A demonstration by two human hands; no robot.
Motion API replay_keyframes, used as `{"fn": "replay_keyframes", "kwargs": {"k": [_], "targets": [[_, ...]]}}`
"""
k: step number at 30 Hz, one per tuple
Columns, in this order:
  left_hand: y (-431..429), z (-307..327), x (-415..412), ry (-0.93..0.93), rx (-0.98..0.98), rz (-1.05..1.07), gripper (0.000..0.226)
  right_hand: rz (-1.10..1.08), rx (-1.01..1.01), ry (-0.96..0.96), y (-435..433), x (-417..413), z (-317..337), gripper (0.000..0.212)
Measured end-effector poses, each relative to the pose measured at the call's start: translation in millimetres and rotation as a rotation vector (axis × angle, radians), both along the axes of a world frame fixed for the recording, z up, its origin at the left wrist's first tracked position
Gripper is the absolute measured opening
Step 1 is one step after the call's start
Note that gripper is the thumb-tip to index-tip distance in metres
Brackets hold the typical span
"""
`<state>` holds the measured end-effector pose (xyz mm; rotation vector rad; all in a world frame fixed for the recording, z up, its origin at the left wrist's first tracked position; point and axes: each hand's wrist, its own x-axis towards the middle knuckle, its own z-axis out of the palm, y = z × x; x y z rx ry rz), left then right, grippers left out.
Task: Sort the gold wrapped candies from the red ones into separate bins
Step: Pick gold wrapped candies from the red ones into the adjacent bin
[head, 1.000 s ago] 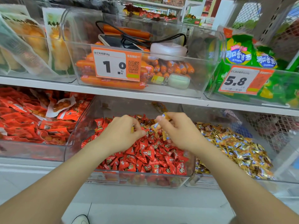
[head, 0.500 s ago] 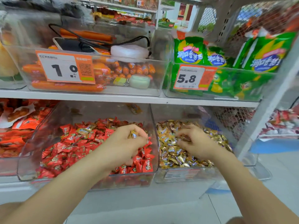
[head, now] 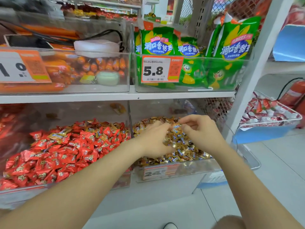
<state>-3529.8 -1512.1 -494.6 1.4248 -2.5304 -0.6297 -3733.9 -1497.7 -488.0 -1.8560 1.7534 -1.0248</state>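
Red wrapped candies fill the clear left bin on the lower shelf, with a few gold ones mixed in near its back. The clear right bin holds a heap of gold wrapped candies. Both my hands are over the gold heap. My left hand lies knuckles up, its fingers curled down round gold candies. My right hand pinches one gold candy between thumb and fingertips, close to the left hand's fingers.
Above, a shelf board carries a bin of orange sausages and a bin of green snack packets. A white shelf post stands right of the gold bin. Beyond it is a wire basket of red-white packets.
My left hand has moved right from above the red bin to the gold bin. The right hand stays over the gold heap, and the view has swung to the right.
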Motion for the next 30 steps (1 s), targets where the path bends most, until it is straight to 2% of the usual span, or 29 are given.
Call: {"fn": "replay_keyframes", "kwargs": {"k": [2, 4, 6, 9, 12, 16, 19, 22, 24, 26, 28, 30], "targets": [[14, 9, 17, -0.091, -0.219, -0.048, 0.051, 0.061, 0.015, 0.036, 1, 12, 4, 0.018], [42, 23, 42, -0.082, -0.452, -0.095, 0.027, 0.128, 0.022, 0.046, 1, 32, 9, 0.016], [65, 28, 77, -0.041, -0.509, -0.022, 0.015, 0.198, 0.013, 0.043, 4, 61, 16, 0.015], [68, 20, 140, 0.017, -0.414, 0.312, 0.012, 0.32, -0.019, 0.054, 13, 117, 28, 0.017], [48, 11, 198, 0.057, -0.324, 0.583, 0.023, 0.439, -0.047, 0.088, 17, 172, 30, 0.021], [23, 1, 249, 0.11, -0.297, 0.703, 0.039, 0.529, -0.005, 0.366, 0, 229, 11, 0.037], [10, -11, 272, 0.039, -0.273, 0.652, 0.047, 0.454, 0.011, 0.453, -22, 255, 2, 0.04], [-3, -23, 288, -0.047, -0.243, 0.593, 0.06, 0.429, 0.031, 0.368, -41, 275, -3, 0.044], [-8, -28, 290, -0.039, -0.2, 0.508, 0.07, 0.516, 0.1, 0.364, -47, 286, -7, 0.048], [-12, -32, 289, -0.079, -0.138, 0.394, 0.08, 0.645, 0.172, 0.459, -47, 294, -9, 0.047], [-13, -33, 288, -0.182, -0.082, 0.34, 0.083, 0.725, 0.208, 0.551, -48, 295, -7, 0.037], [-16, -35, 290, -0.221, -0.093, 0.344, 0.077, 0.742, 0.202, 0.512, -49, 291, -2, 0.025]]}}
